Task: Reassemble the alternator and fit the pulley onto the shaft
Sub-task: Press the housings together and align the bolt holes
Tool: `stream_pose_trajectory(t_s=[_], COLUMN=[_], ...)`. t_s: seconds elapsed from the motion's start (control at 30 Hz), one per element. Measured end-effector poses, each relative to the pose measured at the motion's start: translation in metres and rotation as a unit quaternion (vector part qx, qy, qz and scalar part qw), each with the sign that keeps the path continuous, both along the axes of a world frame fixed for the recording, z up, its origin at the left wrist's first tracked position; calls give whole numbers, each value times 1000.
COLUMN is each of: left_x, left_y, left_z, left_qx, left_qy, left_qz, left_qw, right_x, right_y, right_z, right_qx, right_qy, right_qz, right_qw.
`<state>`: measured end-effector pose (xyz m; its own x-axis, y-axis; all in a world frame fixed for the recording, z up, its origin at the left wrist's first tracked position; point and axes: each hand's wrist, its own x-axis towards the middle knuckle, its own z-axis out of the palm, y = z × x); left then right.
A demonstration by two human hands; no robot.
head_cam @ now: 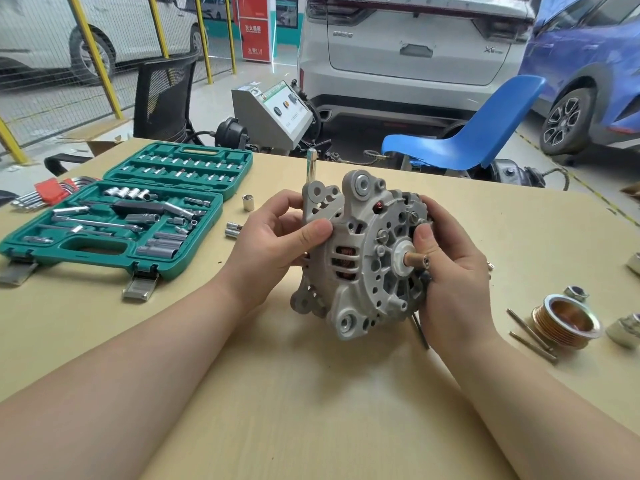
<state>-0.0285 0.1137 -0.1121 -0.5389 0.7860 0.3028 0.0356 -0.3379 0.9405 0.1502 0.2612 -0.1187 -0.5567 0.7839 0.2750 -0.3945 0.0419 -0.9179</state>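
Gripping alternator [360,258] between 2 hands [273,244]

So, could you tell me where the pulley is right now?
The pulley lies on the table's right side, beside two long bolts.

This is a car repair workshop. A white SUV [415,50] sits parked tail-on just beyond the wooden table [311,393], a blue car [588,74] stands at the right, and another white vehicle [52,32] waits behind yellow-framed mesh fencing [104,64]. An open green socket set [121,216] lies on the table beside hex keys [45,192], and a grey service machine [273,112] stands on the floor.
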Motion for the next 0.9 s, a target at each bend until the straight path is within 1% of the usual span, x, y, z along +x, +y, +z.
stream_pose_trajectory(t_s=[0.2,0.3,0.4,0.47,0.57,0.73,0.77,0.83,0.87,0.9], left_x=[-2,-3,3,9,11,14,14,15,15,15], left_y=[2,4,4,11,17,11,13,12,12,12], left_z=[-2,-4,-5,-3,-1,-5,-4,-4,-3,-3], left_qx=[-20,-25,-9,-3,-14,-7,-8,-11,-14,-18], left_qy=[-4,-23,-111,-153,-136,-116,-113,-109,-103,-97], left_qz=[-3,-24,-84,-83,-7,-13,-8,-3,0,4], left_qw=[1000,999,990,985,991,993,994,994,995,995], right_x=[-1,-2,-3,-3,-3,1,4,15,24,34], right_y=[-5,-7,-10,-12,-11,-4,2,24,39,54], right_z=[2,1,1,3,6,16,23,41,50,58], right_qx=[-3,2,24,38,57,92,107,165,208,256], right_qy=[11,21,24,16,-6,-59,-67,-106,-146,-206], right_qz=[-8,-12,-18,-14,0,9,-1,-71,-121,-162], right_qw=[1000,1000,999,999,998,994,992,978,959,930])
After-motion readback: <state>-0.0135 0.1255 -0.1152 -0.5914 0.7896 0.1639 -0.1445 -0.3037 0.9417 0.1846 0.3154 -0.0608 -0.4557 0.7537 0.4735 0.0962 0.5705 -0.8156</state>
